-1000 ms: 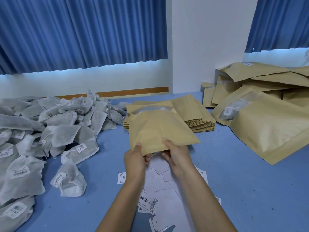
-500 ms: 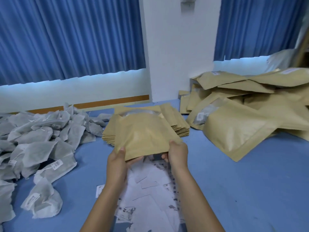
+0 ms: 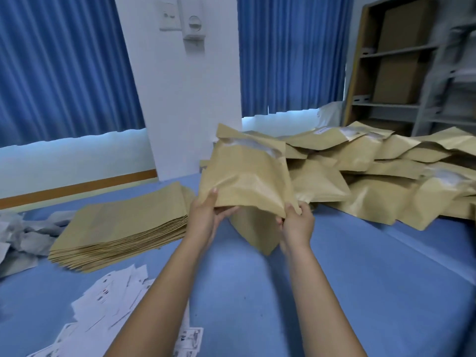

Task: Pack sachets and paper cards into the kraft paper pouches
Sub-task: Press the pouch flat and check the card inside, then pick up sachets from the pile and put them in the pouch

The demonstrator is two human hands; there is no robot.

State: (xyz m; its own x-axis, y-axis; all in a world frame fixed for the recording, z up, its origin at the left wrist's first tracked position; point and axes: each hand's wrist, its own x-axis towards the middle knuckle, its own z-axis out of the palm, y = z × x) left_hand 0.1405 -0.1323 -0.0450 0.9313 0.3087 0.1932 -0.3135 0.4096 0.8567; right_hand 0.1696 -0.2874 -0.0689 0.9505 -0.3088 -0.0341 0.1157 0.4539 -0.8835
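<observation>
Left grip [image 3: 204, 219] and right grip [image 3: 297, 224] hold a kraft pouch [image 3: 247, 176] by its near edge over the blue worktop [image 3: 347, 279]; blue curtains [image 3: 64, 73], a white pillar [image 3: 180, 112] and shelving [image 3: 396, 73] stand behind.

At the frame's centre the left hand [image 3: 206, 217] and the right hand [image 3: 296, 225] grip the near edge of a bulging kraft pouch [image 3: 244, 176], thumbs on top, holding it above the blue table [image 3: 360, 279]. A stack of flat pouches [image 3: 123, 228] lies at nine o'clock, with grey sachets [image 3: 15, 240] beyond it at the edge. Filled pouches [image 3: 373, 176] are piled at two o'clock, and paper cards [image 3: 110, 300] are scattered at seven o'clock.
</observation>
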